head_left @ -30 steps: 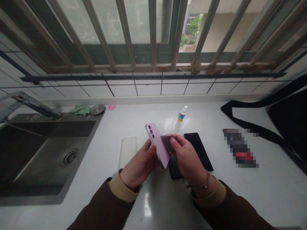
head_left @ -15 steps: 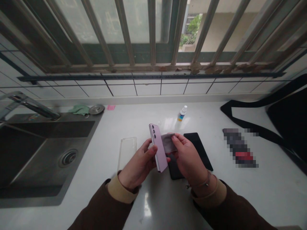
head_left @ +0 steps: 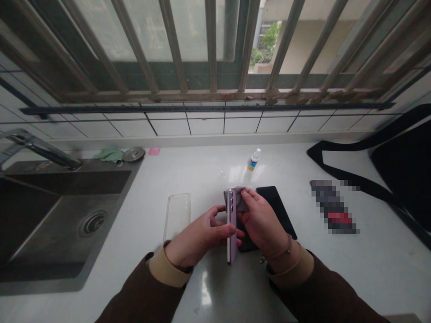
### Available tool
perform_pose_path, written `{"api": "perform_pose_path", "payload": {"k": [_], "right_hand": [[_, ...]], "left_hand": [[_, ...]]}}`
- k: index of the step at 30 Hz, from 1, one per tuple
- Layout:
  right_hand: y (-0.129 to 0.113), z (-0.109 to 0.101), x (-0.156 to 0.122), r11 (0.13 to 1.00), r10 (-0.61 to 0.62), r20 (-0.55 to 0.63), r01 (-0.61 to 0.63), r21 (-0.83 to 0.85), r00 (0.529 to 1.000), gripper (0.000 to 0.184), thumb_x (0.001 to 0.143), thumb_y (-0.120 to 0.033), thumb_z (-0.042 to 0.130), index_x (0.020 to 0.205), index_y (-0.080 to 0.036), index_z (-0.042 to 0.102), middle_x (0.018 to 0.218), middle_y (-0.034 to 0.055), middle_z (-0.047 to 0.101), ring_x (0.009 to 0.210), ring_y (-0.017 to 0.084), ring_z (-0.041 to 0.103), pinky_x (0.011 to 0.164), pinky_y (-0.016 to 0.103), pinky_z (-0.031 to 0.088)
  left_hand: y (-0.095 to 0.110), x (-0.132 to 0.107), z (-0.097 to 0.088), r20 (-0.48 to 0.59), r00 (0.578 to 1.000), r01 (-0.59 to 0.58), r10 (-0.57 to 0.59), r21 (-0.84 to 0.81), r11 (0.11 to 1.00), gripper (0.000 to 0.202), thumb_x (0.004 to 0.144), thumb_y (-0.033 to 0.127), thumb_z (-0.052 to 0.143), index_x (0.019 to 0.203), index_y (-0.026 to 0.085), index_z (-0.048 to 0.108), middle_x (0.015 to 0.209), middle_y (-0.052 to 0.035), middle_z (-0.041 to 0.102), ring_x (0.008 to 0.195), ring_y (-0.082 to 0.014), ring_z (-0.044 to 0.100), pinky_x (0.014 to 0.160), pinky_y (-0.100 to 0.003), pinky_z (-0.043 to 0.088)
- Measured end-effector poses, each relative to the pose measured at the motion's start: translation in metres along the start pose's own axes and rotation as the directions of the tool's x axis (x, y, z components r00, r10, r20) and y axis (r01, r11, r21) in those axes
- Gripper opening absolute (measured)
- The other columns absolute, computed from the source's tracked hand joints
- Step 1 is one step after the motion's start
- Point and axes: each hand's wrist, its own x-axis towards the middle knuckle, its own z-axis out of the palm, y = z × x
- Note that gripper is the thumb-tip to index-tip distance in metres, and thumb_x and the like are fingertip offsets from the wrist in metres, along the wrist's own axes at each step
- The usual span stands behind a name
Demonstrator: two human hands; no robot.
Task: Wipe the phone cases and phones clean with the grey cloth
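Note:
My left hand (head_left: 205, 231) grips a lilac smartphone (head_left: 232, 237) by its long edges, above the counter. The phone is turned nearly edge-on to me, with its camera lenses at the top. A small grey cloth (head_left: 241, 202) is pinched in my right hand (head_left: 262, 215), close against the upper part of the phone; part of the cloth shows behind the phone's top. Beneath my right hand lies a flat black tablet-like slab (head_left: 278, 211), partly covered by the hand. Left of the phone, a clear phone case (head_left: 178, 215) rests on the counter, its lower end hidden by my left arm.
A small white bottle (head_left: 254, 160) stands behind the phone on the white counter (head_left: 202, 166). To the left is a steel sink (head_left: 72, 229) with a tap (head_left: 50, 152), a green cloth (head_left: 109, 155) and a metal lid (head_left: 134, 154). A black strapped bag (head_left: 404, 157) lies right, near a blurred-out item (head_left: 335, 206).
The phone has turned from showing its lilac back to nearly edge-on, and moved slightly right and down. The cloth now reaches behind the phone's top end.

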Motion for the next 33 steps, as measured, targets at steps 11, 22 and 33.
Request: {"api": "perform_pose_path", "payload": {"k": [11,22,33], "right_hand": [[-0.021,0.005,-0.030,0.600,-0.545,0.259,0.586,-0.545,0.798,0.019,0.114,-0.038,0.055,0.117,-0.030,0.073,0.124,0.0058,0.083,0.112,0.025,0.078,0.106,0.048,0.057],[-0.021,-0.008,-0.041,0.190,-0.615,0.735,0.958,-0.215,0.286,0.038,0.112,-0.019,0.047,0.144,-0.036,0.061,0.120,0.0051,0.084,0.116,0.027,0.081,0.122,0.065,0.049],[-0.012,-0.008,-0.039,0.186,-0.686,0.639,0.933,-0.307,0.348,0.037,0.110,-0.014,0.045,0.136,-0.032,0.064,0.108,0.0069,0.081,0.101,0.026,0.077,0.109,0.062,0.057]], "left_hand": [[0.000,-0.002,0.003,0.014,0.997,0.078,-0.080,0.088,0.993,0.059,0.083,0.057,0.089,0.119,0.012,0.072,0.103,-0.0159,0.082,0.083,-0.0227,0.078,0.074,-0.032,0.058],[0.018,-0.017,0.003,-0.212,0.967,-0.065,0.141,0.328,0.943,0.047,0.088,0.054,0.082,0.118,0.018,0.075,0.120,-0.0135,0.078,0.087,-0.0232,0.076,0.080,-0.037,0.059],[0.052,-0.073,0.004,-0.660,0.501,0.816,0.560,0.576,-0.051,0.061,0.098,0.066,0.060,0.110,0.008,0.073,0.105,-0.0236,0.077,0.094,-0.0409,0.077,0.076,-0.044,0.054]]}}
